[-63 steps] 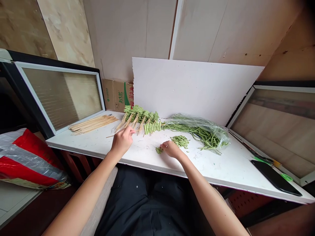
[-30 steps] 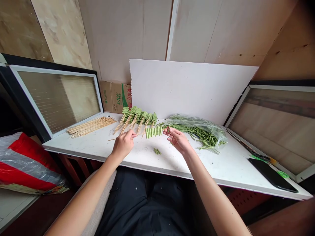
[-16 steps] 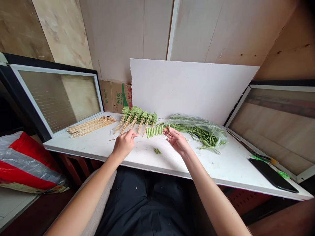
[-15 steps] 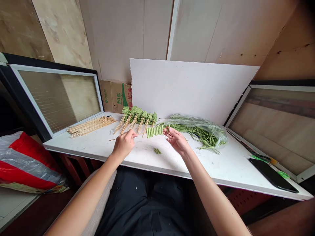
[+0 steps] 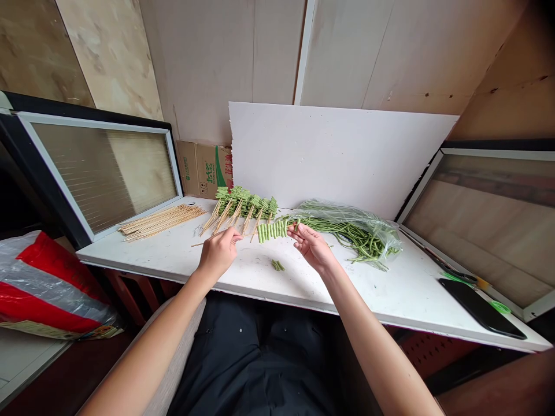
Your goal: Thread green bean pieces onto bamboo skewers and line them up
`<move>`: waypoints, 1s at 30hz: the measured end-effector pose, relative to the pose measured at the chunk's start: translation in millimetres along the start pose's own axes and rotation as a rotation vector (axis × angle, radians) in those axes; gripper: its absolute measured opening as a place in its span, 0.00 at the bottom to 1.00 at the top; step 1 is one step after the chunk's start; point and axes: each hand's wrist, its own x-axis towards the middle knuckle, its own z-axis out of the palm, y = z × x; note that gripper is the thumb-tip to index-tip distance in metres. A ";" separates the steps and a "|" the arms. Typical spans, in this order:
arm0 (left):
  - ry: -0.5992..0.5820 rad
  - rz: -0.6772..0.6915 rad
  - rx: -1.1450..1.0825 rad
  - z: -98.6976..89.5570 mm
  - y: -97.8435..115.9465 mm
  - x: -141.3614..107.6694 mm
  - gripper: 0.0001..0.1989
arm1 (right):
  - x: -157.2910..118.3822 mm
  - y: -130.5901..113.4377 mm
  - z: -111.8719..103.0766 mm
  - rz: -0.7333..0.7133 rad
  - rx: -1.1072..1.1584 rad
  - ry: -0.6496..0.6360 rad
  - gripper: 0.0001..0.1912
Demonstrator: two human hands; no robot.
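Note:
My left hand (image 5: pixel 220 252) is closed round a thin wooden skewer (image 5: pixel 248 235), whose tail sticks out to the left. A row of short green bean pieces (image 5: pixel 272 230) is threaded side by side along it. At the skewer's right end, my right hand (image 5: pixel 313 246) pinches a single bean piece (image 5: pixel 296 225), with the tip at or in it. A few loose bean pieces (image 5: pixel 277 265) lie on the white table (image 5: pixel 260 283) below. Behind my hands, several finished bean skewers (image 5: pixel 247 205) are piled up.
Bare skewers (image 5: pixel 162 222) lie in a bundle at left. Long green beans (image 5: pixel 368 242) spill from a clear plastic bag (image 5: pixel 347 211) at right. Farther right are a black phone (image 5: pixel 481 308) and scissors (image 5: pixel 459 274). A cardboard box (image 5: pixel 203 167) and a white board (image 5: pixel 338 156) stand behind.

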 end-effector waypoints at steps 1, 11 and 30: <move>0.002 0.002 0.001 -0.5 0.3 0.1 0.13 | -0.4 -0.6 0.5 -0.001 0.001 0.001 0.23; -0.002 -0.006 -0.005 -1.8 0.7 0.6 0.14 | -3.9 -2.8 6.3 -0.084 -0.115 0.060 0.20; 0.059 0.057 -0.049 -1.1 3.4 -1.4 0.16 | -7.4 -0.6 23.4 -0.163 -0.096 0.155 0.19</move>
